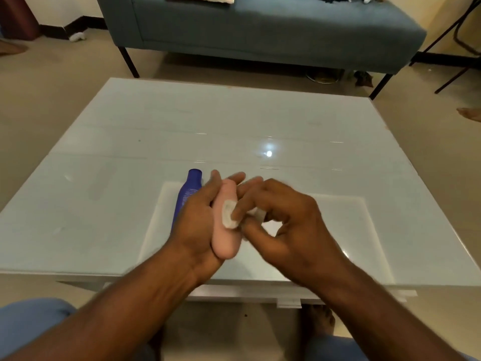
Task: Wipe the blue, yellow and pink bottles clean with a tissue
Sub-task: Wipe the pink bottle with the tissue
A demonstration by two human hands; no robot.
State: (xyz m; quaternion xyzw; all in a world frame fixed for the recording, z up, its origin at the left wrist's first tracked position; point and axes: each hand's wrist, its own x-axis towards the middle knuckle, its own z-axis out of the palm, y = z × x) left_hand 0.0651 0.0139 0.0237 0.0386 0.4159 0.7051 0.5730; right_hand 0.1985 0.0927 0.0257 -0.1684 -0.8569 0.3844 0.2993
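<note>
Left hand (194, 225) gripping pink bottle (226, 238), right hand (283, 220) pinching tissue (229, 214) against it — blue bottle (186, 196) beside

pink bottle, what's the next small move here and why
Probably slide the tissue down toward the near, rounded end of the pink bottle. The right hand presses the folded tissue against the bottle's middle, while the left hand holds the bottle above the table. That bare lower stretch looks unwiped, though blur makes this uncertain.

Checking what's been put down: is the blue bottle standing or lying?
Lying. The blue bottle rests lengthwise on the table, cap pointing away, partly behind the left hand.
</note>
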